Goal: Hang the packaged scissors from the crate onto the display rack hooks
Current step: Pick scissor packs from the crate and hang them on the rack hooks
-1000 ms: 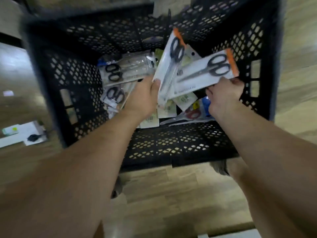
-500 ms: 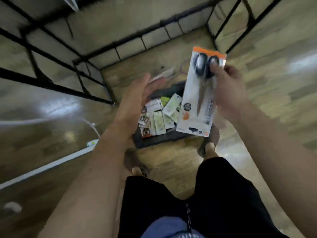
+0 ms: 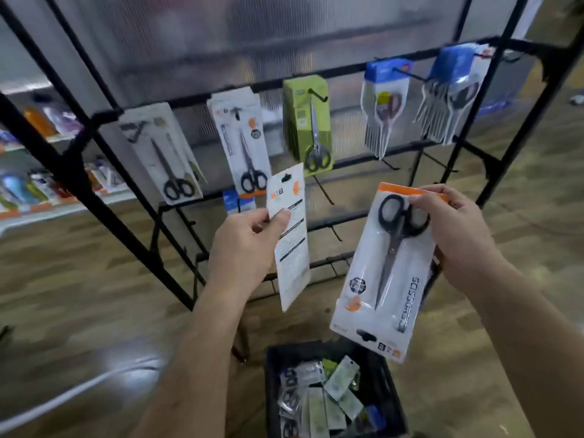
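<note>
Wood-look floor (image 3: 79, 311), ribbed see-through panel (image 3: 252, 33) at the back, and a black wire display rack (image 3: 74, 172) standing in front of it. The top rail already has packs hanging from its hooks: a white one (image 3: 161, 153) on the left, a white and orange one (image 3: 241, 143), a green bunch (image 3: 308, 121), then two blue-topped bunches (image 3: 384, 105) further right. Blurry shelves of goods (image 3: 31, 184) sit far left.

Both hands are up in front of the rack, each with a scissors pack. The left hand (image 3: 249, 245) pinches a pack (image 3: 289, 235) by its left edge between thumb and fingers, back side facing the camera, hang hole at the top. The right hand (image 3: 455, 235) grips the other pack (image 3: 385, 279) at its orange end, fingers curled over the black handles, so the scissors point down and the hang hole is at the bottom. The two packs are close but not touching.

The black crate (image 3: 384, 384) sits on the floor near the bottom edge, between the forearms, with a jumble of packs inside.
</note>
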{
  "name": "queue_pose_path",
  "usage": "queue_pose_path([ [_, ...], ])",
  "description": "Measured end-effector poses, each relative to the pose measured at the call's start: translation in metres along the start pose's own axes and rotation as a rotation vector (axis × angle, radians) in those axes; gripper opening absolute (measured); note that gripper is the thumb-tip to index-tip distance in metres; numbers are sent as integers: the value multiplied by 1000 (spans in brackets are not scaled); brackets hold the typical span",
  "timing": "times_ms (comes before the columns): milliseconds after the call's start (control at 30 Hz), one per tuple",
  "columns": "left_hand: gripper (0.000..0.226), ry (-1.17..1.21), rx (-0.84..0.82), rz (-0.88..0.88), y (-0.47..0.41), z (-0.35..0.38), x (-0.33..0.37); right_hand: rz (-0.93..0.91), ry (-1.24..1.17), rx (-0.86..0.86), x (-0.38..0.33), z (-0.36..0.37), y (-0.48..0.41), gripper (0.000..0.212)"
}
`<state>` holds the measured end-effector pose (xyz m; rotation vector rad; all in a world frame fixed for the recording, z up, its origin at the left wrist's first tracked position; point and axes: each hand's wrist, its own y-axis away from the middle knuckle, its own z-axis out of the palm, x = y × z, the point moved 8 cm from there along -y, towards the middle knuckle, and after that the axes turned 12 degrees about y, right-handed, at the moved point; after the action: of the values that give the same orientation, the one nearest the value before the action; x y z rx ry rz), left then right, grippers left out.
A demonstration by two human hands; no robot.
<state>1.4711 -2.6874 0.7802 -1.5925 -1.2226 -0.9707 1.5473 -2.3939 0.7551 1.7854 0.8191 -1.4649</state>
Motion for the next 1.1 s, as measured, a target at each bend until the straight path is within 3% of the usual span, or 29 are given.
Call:
queue_pose_path([
  [100,28,83,89,15,3,-12,11,16,-17,-4,-6,-4,8,6],
  [167,17,470,135,-137,5,-14,-2,102,-167,-17,-3,-4,12,3],
  [233,24,840,123,-326,10,-4,-12,199,-349,-99,1,1,17,9],
  [367,46,1194,71,-433,16,9,-1,259,-585,-311,10,20,30,28],
  [533,65,1162,58,-510,16,22,8,230,-669,-466,21,50,42,74],
  [633,69,1123,49,-510,12,27,11,208,-675,-507,19,61,44,60],
  [800,74,1137,70,-513,5,32,4,236,-551,-584,19,76,52,53],
  [867,72,1154,52,-494,3,33,0,256,-531,-632,20,80,53,58],
  [1033,56,1201,36,-525,0,35,-13,241,-565,-685,19,80,43,98],
  [1100,67,1183,20,-544,-2,44,-18,222,-584,-740,12,77,43,81],
])
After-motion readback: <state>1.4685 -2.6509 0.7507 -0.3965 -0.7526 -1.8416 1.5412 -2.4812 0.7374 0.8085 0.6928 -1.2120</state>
